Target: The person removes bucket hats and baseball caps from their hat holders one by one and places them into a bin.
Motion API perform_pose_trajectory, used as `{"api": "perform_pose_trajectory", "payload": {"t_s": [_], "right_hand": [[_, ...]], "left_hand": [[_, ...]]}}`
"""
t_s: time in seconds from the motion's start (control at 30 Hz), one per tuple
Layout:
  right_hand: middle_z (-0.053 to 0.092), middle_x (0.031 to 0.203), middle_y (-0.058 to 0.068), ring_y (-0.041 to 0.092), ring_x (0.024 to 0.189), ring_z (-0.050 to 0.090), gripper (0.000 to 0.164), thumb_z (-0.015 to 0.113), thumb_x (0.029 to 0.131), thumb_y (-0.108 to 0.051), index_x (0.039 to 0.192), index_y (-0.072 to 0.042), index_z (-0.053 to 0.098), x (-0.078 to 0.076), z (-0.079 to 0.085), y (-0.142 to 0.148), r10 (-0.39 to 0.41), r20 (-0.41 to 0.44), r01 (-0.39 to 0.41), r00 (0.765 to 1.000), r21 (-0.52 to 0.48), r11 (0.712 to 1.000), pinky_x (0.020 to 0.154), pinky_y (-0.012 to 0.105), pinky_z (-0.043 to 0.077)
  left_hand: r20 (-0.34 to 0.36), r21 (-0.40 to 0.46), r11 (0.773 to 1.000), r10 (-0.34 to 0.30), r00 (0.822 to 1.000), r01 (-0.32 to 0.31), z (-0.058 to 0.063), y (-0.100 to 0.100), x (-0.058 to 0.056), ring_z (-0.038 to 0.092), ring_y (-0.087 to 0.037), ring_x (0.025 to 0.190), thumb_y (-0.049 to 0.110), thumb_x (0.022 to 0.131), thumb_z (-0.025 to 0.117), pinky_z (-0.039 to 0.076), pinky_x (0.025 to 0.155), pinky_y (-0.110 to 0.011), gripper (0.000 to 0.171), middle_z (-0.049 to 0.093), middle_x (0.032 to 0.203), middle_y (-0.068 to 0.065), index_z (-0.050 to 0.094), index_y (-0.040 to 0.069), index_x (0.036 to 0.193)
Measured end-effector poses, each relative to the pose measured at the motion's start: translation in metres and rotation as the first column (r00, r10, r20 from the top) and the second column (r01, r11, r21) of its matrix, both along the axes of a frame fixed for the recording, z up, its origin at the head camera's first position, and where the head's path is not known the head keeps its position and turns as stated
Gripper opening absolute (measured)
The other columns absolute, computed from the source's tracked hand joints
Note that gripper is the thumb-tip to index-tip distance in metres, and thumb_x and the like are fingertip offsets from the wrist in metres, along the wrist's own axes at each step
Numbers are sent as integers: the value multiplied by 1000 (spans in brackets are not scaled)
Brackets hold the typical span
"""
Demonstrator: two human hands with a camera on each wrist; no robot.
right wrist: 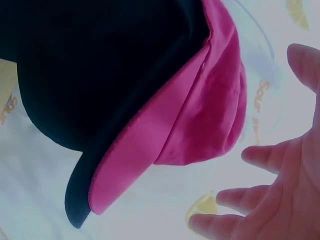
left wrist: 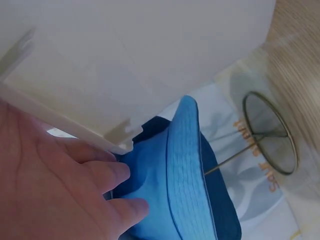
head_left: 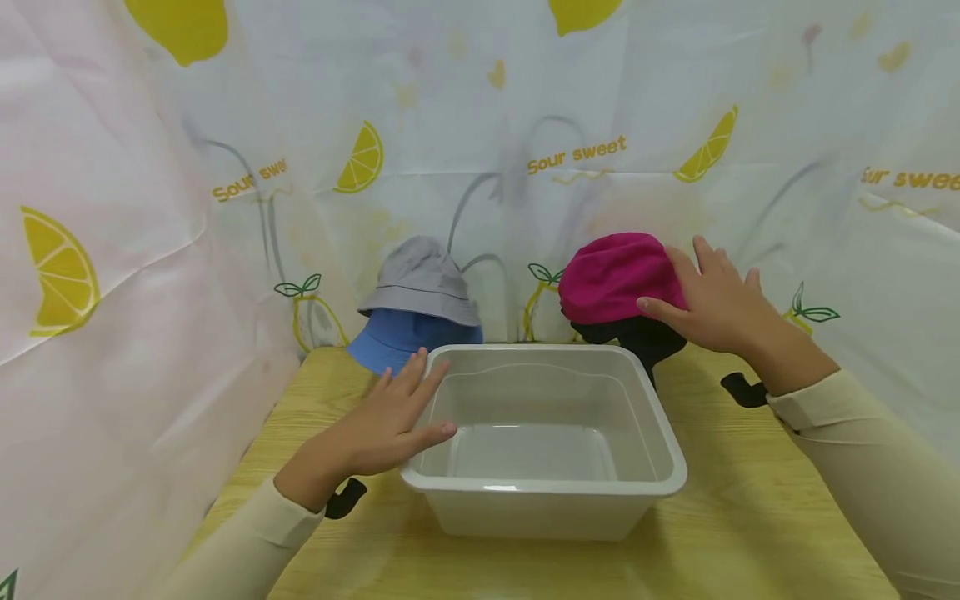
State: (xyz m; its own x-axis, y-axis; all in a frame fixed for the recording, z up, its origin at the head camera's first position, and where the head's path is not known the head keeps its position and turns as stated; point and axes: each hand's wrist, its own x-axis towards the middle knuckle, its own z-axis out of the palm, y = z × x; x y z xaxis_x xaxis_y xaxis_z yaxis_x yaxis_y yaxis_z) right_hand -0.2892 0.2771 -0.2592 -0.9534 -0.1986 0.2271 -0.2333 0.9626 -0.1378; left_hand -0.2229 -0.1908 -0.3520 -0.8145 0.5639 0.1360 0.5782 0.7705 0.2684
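Observation:
My left hand (head_left: 386,425) is spread at the left rim of a white plastic basin (head_left: 551,517), fingers nearly straight. In the left wrist view its fingertips lie near or against a blue bucket hat (left wrist: 175,170); contact is hard to tell. A grey bucket hat (head_left: 423,275) sits on top of the blue one, behind the basin's left corner. My right hand (head_left: 720,304) is raised beside a magenta cap (head_left: 622,279), fingers spread. The right wrist view shows a gap between the fingers and that cap. Under the magenta cap is a black cap (right wrist: 90,70).
The basin's inside holds nothing visible. A thin metal stand with a ring base (left wrist: 270,132) supports the blue hat on the wooden table (head_left: 750,500). Lemon-printed white cloth (head_left: 480,100) hangs behind and at the left.

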Motion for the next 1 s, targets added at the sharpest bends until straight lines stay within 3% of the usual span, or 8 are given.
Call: {"api": "perform_pose_trajectory", "payload": {"t_s": [0.5, 0.77, 0.87, 1.0], "right_hand": [[4, 168, 34, 60, 150, 12, 111, 46, 92, -81, 167, -10, 5, -26, -5, -8, -6, 23, 7, 1000, -30, 1000, 103, 89, 9], [-1, 170, 31, 57, 152, 12, 119, 53, 87, -83, 168, -13, 0, -36, -1, -9, 0, 23, 2, 1000, -54, 999, 103, 89, 12], [-3, 170, 30, 57, 151, 14, 125, 60, 83, -83, 168, -15, 1, -40, 1, -10, 16, 39, -12, 999, -102, 995, 105, 87, 19], [-7, 171, 27, 57, 149, 18, 129, 69, 78, -80, 168, -18, 1, -46, 2, -14, 51, 66, -40, 997, -168, 985, 108, 78, 32]], "left_hand": [[102, -7, 1000, 30, 994, -29, 2, 9, -10, 2, -32, 161, 69, 103, 40, 5, 124, -68, 85, -4, 175, -14, 10, 25, 168], [87, -57, 997, 53, 995, -48, 5, 12, -13, 2, -38, 161, 73, 101, 39, 4, 124, -69, 89, -2, 175, -14, 9, 23, 168], [75, -59, 997, 57, 996, -52, 7, 15, -12, 1, -38, 161, 74, 100, 39, 3, 124, -68, 90, -2, 175, -13, 9, 24, 168], [96, 24, 1000, 18, 995, -21, 12, 21, -4, -2, -35, 161, 69, 101, 44, 2, 124, -68, 87, -6, 175, -8, 8, 26, 168]]}}
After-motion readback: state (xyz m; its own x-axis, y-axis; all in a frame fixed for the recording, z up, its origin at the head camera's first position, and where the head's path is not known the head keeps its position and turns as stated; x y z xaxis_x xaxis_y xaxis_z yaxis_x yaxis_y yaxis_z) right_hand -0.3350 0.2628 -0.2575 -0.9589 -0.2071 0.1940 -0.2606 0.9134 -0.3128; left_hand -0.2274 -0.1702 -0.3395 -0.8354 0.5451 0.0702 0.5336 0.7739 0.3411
